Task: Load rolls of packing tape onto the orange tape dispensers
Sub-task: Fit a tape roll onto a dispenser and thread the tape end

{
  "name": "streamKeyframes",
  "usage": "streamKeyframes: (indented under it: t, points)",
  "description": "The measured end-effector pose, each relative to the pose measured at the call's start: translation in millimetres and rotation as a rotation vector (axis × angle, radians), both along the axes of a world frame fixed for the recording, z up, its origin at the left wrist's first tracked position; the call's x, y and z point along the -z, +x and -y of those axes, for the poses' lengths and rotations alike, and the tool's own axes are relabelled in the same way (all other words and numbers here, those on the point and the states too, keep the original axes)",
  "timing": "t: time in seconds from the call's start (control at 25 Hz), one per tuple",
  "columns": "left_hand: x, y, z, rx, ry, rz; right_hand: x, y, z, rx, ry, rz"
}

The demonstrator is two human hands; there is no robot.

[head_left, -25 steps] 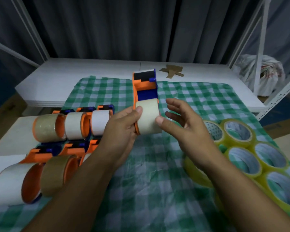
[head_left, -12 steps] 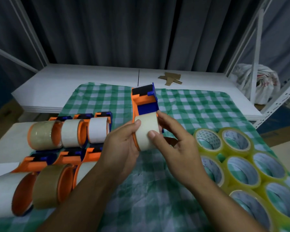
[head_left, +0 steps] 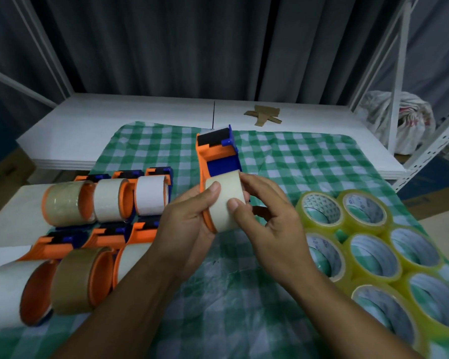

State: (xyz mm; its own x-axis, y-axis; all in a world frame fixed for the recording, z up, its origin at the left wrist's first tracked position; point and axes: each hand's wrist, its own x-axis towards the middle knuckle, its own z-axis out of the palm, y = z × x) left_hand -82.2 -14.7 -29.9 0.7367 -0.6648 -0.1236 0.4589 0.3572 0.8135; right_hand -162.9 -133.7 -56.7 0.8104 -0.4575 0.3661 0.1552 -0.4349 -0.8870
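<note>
While the left hand grips the orange dispenser, the right hand pinches the tape roll seemingly seated on its hub; I'd call it light, stiff, slick, best gripped by the edges.

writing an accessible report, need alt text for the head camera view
A left hand and a right hand grip a pale roll of packing tape mounted on an orange and blue plastic tape dispenser over a green checked cloth. Loaded orange dispensers lie left, loose yellowish tape rolls right.
</note>
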Motion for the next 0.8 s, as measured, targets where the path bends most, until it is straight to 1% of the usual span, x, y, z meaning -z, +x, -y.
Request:
streamKeyframes:
  t: [0.12, 0.2, 0.28, 0.4, 0.48, 0.64, 0.8]
  points:
    - [-2, 0, 1, 0.021, 0.007, 0.059, -1, -2, -1, 0.006, -0.018, -0.001]
    - [-3, -1, 1, 0.015, 0.009, 0.070, -8, -4, 2, -0.020, 0.034, -0.016]
    - [-4, -2, 0, -0.009, 0.040, 0.087, -13, -5, 4, -0.045, 0.163, -0.042]
    - [-5, -2, 1, -0.003, 0.126, 0.147, -18, -2, 8, -0.127, 0.411, -0.120]
    - [-4, -2, 3, 0.005, 0.183, 0.172, -21, -1, 11, -0.142, 0.490, -0.152]
    - [-8, 0, 9, -0.086, 0.289, 0.127, -22, 7, 14, -0.076, 0.475, -0.191]
    - [-9, 5, 13, -0.140, 0.308, 0.085, -23, 8, 24, -0.045, 0.473, -0.150]
